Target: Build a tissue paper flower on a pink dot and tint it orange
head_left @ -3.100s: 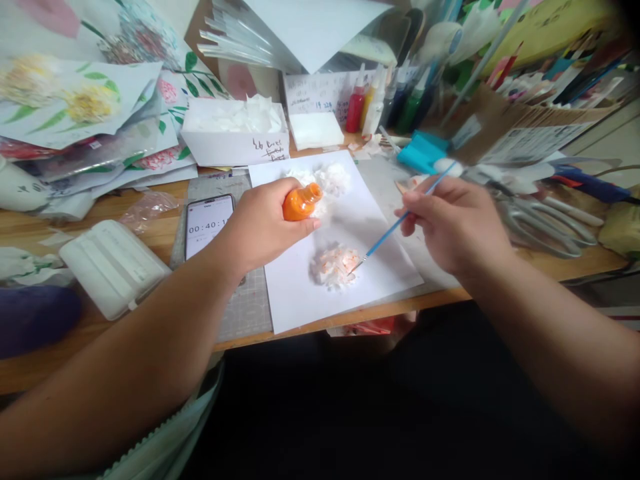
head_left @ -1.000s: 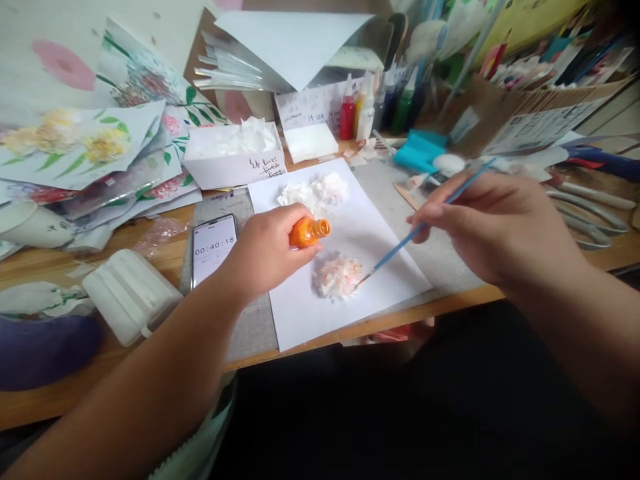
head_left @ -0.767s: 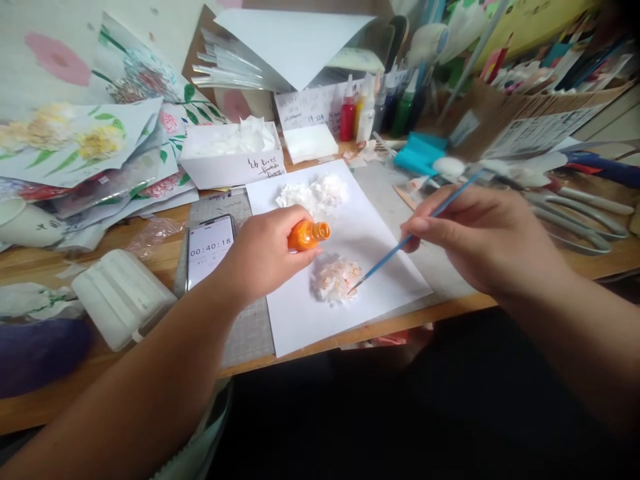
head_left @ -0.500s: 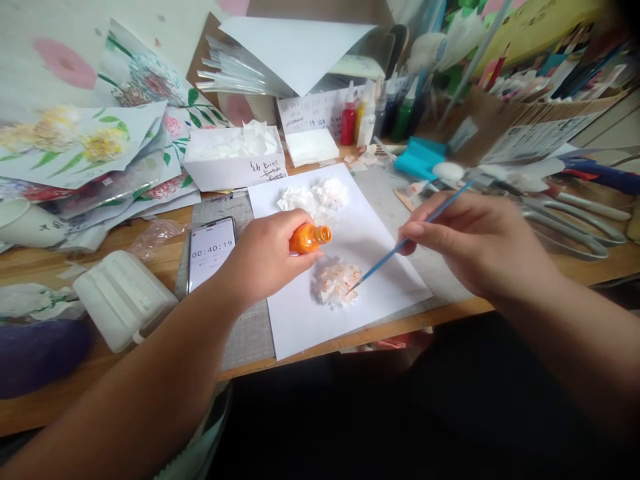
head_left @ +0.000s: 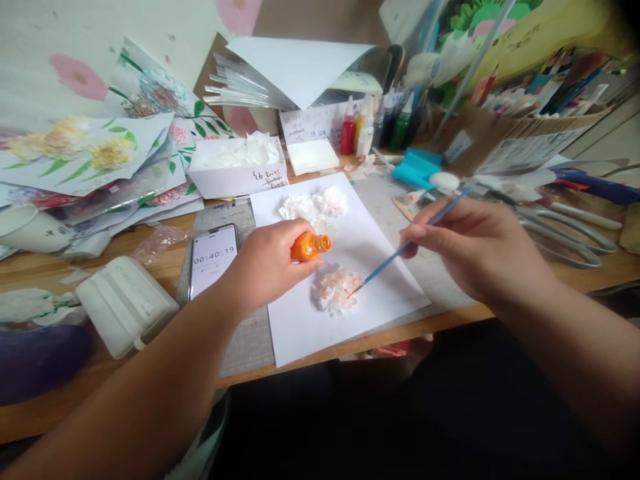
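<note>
My left hand (head_left: 273, 263) is closed around an orange paint bottle (head_left: 310, 247), tipped on its side with its uncapped mouth to the right. In a pinch, my right hand (head_left: 465, 243) holds a thin blue paintbrush (head_left: 395, 255). The brush tip meets the right side of a crumpled white paper flower (head_left: 336, 291), which carries orange specks. That flower lies on a white sheet of paper (head_left: 300, 337). Farther back on the sheet are more white paper flowers (head_left: 313, 205), partly hidden behind the bottle and my left hand.
A phone (head_left: 213, 257) showing a timer lies left of the sheet, beside a white plastic case (head_left: 125, 307). Behind stand a box of white tissue pieces (head_left: 240, 177) and several paint bottles (head_left: 347, 130). Scissors (head_left: 560, 233) and a cardboard box of brushes (head_left: 530, 137) are at the right.
The camera view has tilted slightly, so the scene sits a little lower. Both hands keep their holds, and the brush tip stays at the speckled flower.
</note>
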A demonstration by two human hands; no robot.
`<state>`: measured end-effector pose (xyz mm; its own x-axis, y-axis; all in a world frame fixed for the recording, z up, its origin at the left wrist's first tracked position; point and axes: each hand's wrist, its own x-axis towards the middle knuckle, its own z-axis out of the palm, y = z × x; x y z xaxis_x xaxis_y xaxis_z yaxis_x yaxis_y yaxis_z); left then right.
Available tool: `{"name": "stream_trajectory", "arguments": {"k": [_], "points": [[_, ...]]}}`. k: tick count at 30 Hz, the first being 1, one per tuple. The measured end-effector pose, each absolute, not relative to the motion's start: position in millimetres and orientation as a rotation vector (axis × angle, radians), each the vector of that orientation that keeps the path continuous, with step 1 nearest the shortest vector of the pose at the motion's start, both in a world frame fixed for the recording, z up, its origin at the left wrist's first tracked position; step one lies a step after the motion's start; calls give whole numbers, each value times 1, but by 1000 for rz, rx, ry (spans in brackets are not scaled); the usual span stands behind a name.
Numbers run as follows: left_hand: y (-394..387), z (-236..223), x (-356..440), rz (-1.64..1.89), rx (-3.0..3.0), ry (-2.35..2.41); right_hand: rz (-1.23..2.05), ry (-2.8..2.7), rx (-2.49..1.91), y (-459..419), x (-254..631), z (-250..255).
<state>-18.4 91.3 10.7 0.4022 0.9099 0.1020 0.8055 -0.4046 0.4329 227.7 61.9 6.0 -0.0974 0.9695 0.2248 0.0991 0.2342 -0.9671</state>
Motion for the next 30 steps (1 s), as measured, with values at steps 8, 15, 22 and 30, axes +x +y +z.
{"name": "stream_trajectory", "arguments": {"k": [8,15,22,30], "points": [[91,13,-17,433,2337,1506,1007,-1455,-1049,60,222,9],[91,8,-20,429,2359,1471,786,-1598,-1086,54,219,15],[92,6,-21,474,2380,1464,472,-1913,-921,32,221,25],[94,5,-21,485,2417,1430,165,-2337,-722,23,215,44]]}}
